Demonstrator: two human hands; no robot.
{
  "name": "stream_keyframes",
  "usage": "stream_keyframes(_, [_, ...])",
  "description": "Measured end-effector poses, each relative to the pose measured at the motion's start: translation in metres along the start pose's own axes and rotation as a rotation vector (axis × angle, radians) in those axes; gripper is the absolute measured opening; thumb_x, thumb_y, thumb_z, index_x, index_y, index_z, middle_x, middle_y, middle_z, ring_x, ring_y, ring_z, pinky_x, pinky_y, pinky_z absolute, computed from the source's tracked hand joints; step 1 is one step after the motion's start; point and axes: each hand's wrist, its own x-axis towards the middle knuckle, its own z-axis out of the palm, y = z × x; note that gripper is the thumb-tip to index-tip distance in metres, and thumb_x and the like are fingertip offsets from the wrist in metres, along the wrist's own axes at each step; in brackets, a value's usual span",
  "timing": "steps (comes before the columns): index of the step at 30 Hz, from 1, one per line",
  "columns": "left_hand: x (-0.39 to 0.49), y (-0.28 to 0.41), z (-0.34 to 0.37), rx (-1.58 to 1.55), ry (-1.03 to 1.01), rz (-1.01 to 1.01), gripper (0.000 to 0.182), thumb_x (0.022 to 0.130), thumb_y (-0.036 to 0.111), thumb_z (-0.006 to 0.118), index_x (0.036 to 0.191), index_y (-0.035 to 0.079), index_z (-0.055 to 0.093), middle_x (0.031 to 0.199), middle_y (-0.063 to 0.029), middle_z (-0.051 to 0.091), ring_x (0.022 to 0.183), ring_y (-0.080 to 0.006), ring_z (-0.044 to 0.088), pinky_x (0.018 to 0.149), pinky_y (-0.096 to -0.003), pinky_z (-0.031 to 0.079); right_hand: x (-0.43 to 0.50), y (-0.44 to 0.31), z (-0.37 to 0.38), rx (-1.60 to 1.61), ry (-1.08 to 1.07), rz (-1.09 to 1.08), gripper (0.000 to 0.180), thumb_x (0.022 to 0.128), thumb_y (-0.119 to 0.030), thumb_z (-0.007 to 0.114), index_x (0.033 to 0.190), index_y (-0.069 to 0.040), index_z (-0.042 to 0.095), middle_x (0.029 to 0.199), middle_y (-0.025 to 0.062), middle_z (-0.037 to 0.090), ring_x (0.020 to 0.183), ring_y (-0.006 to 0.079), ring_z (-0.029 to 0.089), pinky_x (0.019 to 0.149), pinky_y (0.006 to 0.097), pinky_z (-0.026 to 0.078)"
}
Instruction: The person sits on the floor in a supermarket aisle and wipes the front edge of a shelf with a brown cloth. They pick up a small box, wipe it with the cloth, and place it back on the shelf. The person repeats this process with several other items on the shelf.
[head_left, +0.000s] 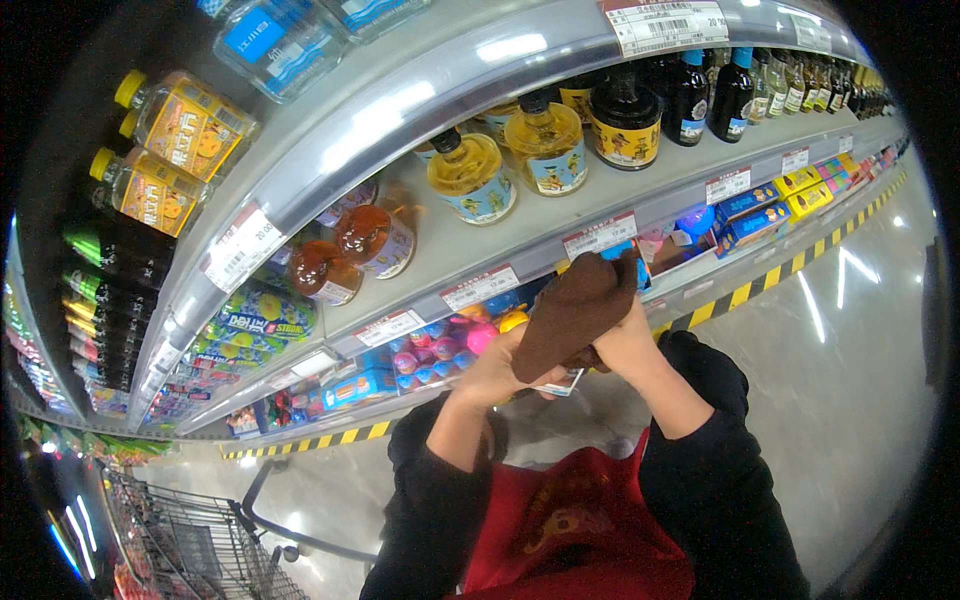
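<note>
A dark brown cloth (566, 315) is bunched between my two hands in front of the lower shelf. My left hand (495, 367) grips its lower left side, with the fingers partly under the fabric. On the other side my right hand (626, 341) holds it, the fingers mostly covered by the folds. A small pale, flat edge (562, 386) shows beneath the cloth; I cannot tell what it belongs to. Directly beyond my hands runs the shelf edge with a price tag (600, 234). Egg-shaped toys (431, 360) in blue and pink sit on the bottom shelf by my left hand.
Yellow-liquid bottles (472, 180), amber bottles (375, 240) and dark bottles (686, 101) stand on the shelf ahead. Boxed goods (750, 217) line the bottom shelf at right. Yellow-black tape (750, 292) marks the shelf base. A wire shopping cart (195, 540) stands at lower left.
</note>
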Motion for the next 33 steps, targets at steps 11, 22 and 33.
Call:
stream_keyframes(11, [0.013, 0.041, -0.023, -0.402, 0.742, 0.521, 0.037, 0.079, 0.015, 0.059, 0.110, 0.003, 0.044, 0.103, -0.0114, 0.055, 0.097, -0.0258, 0.055, 0.080, -0.0402, 0.048, 0.009, -0.010, -0.020, 0.835, 0.215, 0.376, 0.029, 0.087, -0.025, 0.045, 0.111, -0.008, 0.042, 0.108, 0.0053, 0.049, 0.100, 0.0183, 0.049, 0.084, 0.0338, 0.043])
stream_keyframes(22, [0.071, 0.051, -0.055, 0.009, 1.172, 0.533, 0.037, 0.075, 0.002, 0.062, 0.108, -0.001, 0.044, 0.095, -0.0073, 0.057, 0.080, -0.0134, 0.057, 0.072, -0.0268, 0.047, 0.004, -0.009, -0.020, 0.843, 0.210, 0.353, 0.030, 0.085, -0.023, 0.050, 0.109, -0.008, 0.044, 0.103, 0.0043, 0.051, 0.096, 0.0169, 0.051, 0.082, 0.0327, 0.044])
stream_keyframes(33, [0.087, 0.028, -0.092, 0.249, 1.303, 0.356, 0.073, 0.061, 0.022, 0.074, 0.116, -0.009, 0.038, 0.103, -0.0165, 0.055, 0.093, -0.0224, 0.053, 0.085, -0.0290, 0.037, 0.004, -0.002, -0.021, 0.858, 0.213, 0.347, 0.026, 0.084, -0.022, 0.051, 0.106, -0.009, 0.046, 0.103, 0.0046, 0.052, 0.093, 0.0171, 0.053, 0.080, 0.0328, 0.045])
